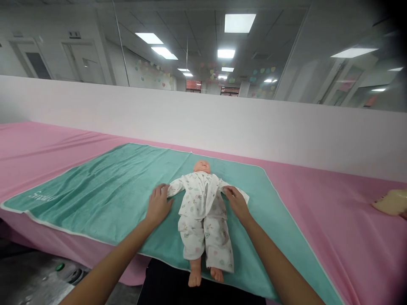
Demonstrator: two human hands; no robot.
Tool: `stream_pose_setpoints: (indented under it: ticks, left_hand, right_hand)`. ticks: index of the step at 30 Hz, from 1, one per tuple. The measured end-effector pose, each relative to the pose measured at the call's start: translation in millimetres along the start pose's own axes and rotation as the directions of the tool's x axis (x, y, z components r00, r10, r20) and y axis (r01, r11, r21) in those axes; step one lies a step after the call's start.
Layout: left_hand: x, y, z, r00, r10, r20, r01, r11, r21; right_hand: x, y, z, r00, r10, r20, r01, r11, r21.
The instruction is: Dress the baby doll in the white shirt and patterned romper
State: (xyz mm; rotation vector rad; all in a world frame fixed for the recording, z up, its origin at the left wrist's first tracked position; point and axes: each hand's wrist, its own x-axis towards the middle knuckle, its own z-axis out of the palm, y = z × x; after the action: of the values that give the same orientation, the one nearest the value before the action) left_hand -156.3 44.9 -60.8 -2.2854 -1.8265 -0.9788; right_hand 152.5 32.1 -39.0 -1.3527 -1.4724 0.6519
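While both hands rest at the sleeves, the peach, plastic-looking baby doll [202, 166] lies face up near the front edge of a large teal plush mat [104, 190], feet toward the person. The left hand [159, 205] lies at the end of the near sleeve [176, 186], fingers side by side; whether they grip the cuff cannot be determined. The right hand [235, 203] has its fingertips drawn together on the opposite sleeve [243, 195], whose flat end extends outward past the hand. Dressing appears largely complete: the white, small-print cotton-like top [195, 199] covers the torso and both arms, and the matching loose trousers [192, 237] cover both legs. Items apparently left unfinished: the front of the top gapes at the chest, and the trouser legs are uneven, one ending above its bare foot [195, 277], the other reaching lower. Fasteners are too small to verify. The mat, white-edged, lightly wrinkled and marked with white lettering [43, 196], overlies a smooth pink cover [318, 199]. A pale yellow object [391, 202] sits at the right edge. Behind the surface stands a low white wall [222, 127], topped by glass panels [206, 46] showing rectangular ceiling lights [240, 23] and doors [84, 63].
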Motion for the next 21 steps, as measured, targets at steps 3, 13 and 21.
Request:
stream_pose_setpoints:
  ticks: [3,13,21]
  left_hand:
    - [23,-20,10.1,0.988,-0.015,0.153,-0.019,0.975,0.220]
    - [71,-34,24.7,0.992,-0.006,0.124,-0.035,0.946,0.323]
    - [-61,19,-29.6,0.926,0.117,0.359,0.031,0.924,-0.381]
  right_hand:
    - [30,-3,20,0.998,0.007,0.070,0.000,0.995,-0.097]
    - [51,-23,42,0.960,-0.162,0.230,0.116,0.973,0.202]
    - [-19,22,-38,0.996,0.074,-0.058,-0.084,0.979,-0.188]
